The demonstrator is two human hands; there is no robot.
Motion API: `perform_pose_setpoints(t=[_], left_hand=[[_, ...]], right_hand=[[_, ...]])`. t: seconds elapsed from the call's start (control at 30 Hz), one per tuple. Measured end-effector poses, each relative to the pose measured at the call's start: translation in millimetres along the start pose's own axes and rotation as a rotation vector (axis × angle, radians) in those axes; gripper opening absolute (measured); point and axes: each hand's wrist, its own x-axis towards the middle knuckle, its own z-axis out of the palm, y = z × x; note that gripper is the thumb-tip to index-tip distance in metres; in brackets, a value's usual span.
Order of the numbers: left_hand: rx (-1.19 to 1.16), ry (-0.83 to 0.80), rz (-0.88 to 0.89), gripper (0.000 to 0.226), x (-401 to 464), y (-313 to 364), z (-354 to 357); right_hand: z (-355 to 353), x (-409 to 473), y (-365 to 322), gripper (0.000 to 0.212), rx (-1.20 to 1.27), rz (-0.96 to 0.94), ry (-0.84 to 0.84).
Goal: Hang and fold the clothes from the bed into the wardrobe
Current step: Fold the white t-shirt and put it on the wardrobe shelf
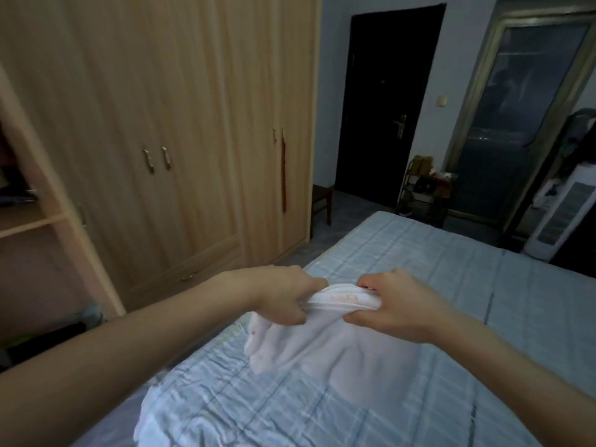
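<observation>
Dim bedroom light falls on a bed (pixel 419 269) covered with a pale blue checked sheet, and that bed is my landmark. Over its near left part I see a white garment (pixel 322 346), its lower cloth lying bunched on the sheet while its ribbed collar band is lifted just above it. My left hand (pixel 285 298) grips the left end of that band, fingers curled round the cloth. My right hand (pixel 393 306) grips the right end the same way, thumb and fingers pinched on the fabric, so the band is stretched between the two hands. Faint orange lettering shows on the band, too blurred for me to read. More white cloth (pixel 161 411) lies crumpled at the bed's near left edge. Left of the bed stands the wooden wardrobe (pixel 161 108), its middle doors closed and an open compartment at its far left. Beyond the bed's far end is a dark door (pixel 387 101).
</observation>
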Motion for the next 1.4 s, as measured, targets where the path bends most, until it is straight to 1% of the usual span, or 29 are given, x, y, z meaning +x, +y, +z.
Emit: perform_pose_setpoints(t=[0.07,0.17,0.2,0.23,0.3,0.37,0.43,0.53,0.63,0.77,0.83,0.93,1.0,1.17,1.3,1.4], left_hand=[[0.061,0.060,-0.011,0.037,-15.2,-12.6,1.9],[0.183,0.232,-0.071,0.033,-44.3,-30.1,11.4],[0.202,0.284,-0.105,0.035,-55.4,-35.3,15.6],[0.211,0.319,-0.149,0.040,-67.1,-40.6,19.9],[0.201,0.342,-0.248,0.062,-93.5,-51.9,28.3],[0.195,0.315,-0.345,0.078,-123.7,-66.2,37.1],[0.145,0.258,-0.436,0.080,-159.3,-84.5,44.6],[0.007,0.153,-0.569,0.084,-225.3,-109.0,49.2],[-0.077,0.083,-0.663,0.092,-297.1,-122.2,50.3],[-0.086,-0.003,-0.781,0.100,-390.0,-135.6,67.2],[-0.115,-0.009,-0.870,0.094,-435.1,-147.0,78.9],[-0.068,0.005,-0.974,0.063,-500.0,-164.0,90.1],[-0.018,-0.007,-1.005,0.049,-538.2,-171.9,93.0],[0.018,0.014,-1.042,0.045,-614.1,-192.7,105.5],[0.078,0.045,-1.054,0.045,-648.5,-220.1,118.7],[0.055,0.076,-1.067,0.044,-659.0,-249.7,124.9]], right_hand=[[5.3,15.0,-14.7,0.055,0.036,-0.036,-0.001],[14.2,37.8,-41.6,0.045,0.076,-0.092,0.011],[16.3,45.0,-52.4,0.046,0.091,-0.113,0.018],[18.7,52.5,-64.3,0.049,0.105,-0.131,0.018],[23.5,67.7,-92.1,0.052,0.117,-0.176,0.000],[30.7,83.2,-124.5,0.051,0.104,-0.238,-0.032],[39.6,96.2,-161.6,0.055,0.110,-0.299,-0.068],[56.1,109.0,-223.0,0.059,0.091,-0.382,-0.146],[67.4,115.1,-289.9,0.055,0.052,-0.488,-0.240],[75.2,122.1,-390.7,0.050,0.017,-0.678,-0.297],[84.4,125.0,-438.1,0.047,0.005,-0.763,-0.311],[102.5,131.7,-500.9,0.052,-0.002,-0.856,-0.328],[111.5,133.2,-540.7,0.058,-0.035,-0.901,-0.345],[123.2,135.0,-620.8,0.058,-0.100,-0.980,-0.379],[135.1,152.8,-651.4,0.048,-0.074,-0.982,-0.494],[145.1,180.5,-666.5,0.043,-0.040,-1.001,-0.514]])
